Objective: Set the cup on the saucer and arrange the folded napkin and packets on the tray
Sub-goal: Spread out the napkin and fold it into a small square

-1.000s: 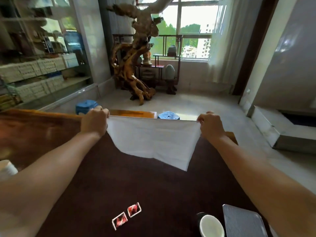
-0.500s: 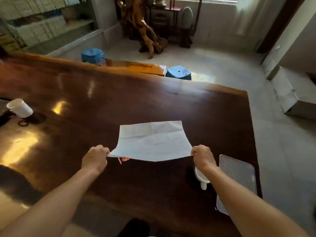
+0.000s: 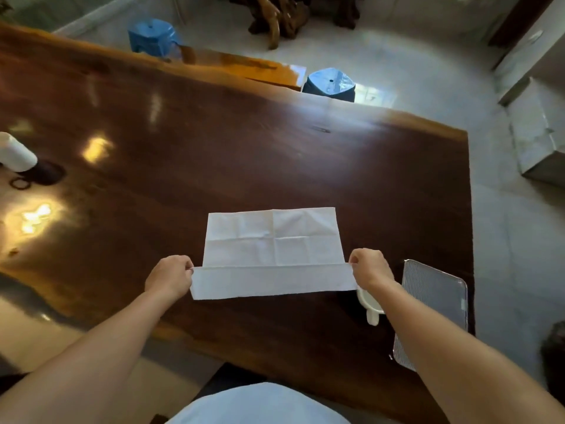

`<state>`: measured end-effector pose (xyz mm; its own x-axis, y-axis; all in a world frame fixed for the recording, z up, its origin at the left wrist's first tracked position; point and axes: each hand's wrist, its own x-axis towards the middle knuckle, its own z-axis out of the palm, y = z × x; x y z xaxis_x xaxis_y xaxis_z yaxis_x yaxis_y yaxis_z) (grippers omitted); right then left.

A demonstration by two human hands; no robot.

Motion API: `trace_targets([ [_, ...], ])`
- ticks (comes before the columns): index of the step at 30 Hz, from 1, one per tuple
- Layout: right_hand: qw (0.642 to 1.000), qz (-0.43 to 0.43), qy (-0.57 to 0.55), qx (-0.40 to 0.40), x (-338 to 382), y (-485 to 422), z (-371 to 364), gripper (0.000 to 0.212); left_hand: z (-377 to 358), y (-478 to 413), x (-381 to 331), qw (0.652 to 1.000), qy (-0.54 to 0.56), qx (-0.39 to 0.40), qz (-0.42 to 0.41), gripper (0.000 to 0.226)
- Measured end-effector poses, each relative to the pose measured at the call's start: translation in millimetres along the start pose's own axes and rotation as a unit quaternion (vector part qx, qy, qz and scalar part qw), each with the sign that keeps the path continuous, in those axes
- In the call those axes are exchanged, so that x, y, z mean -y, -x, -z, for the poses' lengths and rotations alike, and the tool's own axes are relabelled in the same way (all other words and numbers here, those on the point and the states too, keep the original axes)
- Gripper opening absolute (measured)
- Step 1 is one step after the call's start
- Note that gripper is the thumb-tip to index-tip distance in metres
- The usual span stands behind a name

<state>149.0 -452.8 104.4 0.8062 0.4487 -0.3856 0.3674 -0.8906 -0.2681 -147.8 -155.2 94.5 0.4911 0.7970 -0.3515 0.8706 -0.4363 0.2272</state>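
You are looking at daylight coming from the far side of the room, where the pale floor (image 3: 397,65) is washed bright. The polished desk (image 3: 244,154) throws back hard glare patches along its left side, while its near right part stays dim. The napkin (image 3: 272,255) reads sharp enough to show creases. Wide-angle distortion bends your desk edges, and your forearms at the bottom look stretched and soft.
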Motion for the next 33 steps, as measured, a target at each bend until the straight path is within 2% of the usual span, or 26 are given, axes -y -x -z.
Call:
trace_targets([
  [15, 0.999, -0.019, -0.002, -0.036, 39.8, -140.9, 7.1, 0.017, -4.8, -136.6, -24.8, 0.989, 0.134, -0.028, 0.061, 0.015],
  [22, 0.999, -0.044, -0.003, -0.005, 42.3, -199.4, -27.4, 0.013, -36.3, -189.9, -32.7, 0.984, 0.147, -0.009, 0.104, 0.012],
  [33, 0.99, -0.1, -0.102, -0.016, 40.2, -252.3, -68.7, 0.012, -71.4, -229.4, -26.9, 0.984, 0.138, 0.0, 0.114, 0.017],
])
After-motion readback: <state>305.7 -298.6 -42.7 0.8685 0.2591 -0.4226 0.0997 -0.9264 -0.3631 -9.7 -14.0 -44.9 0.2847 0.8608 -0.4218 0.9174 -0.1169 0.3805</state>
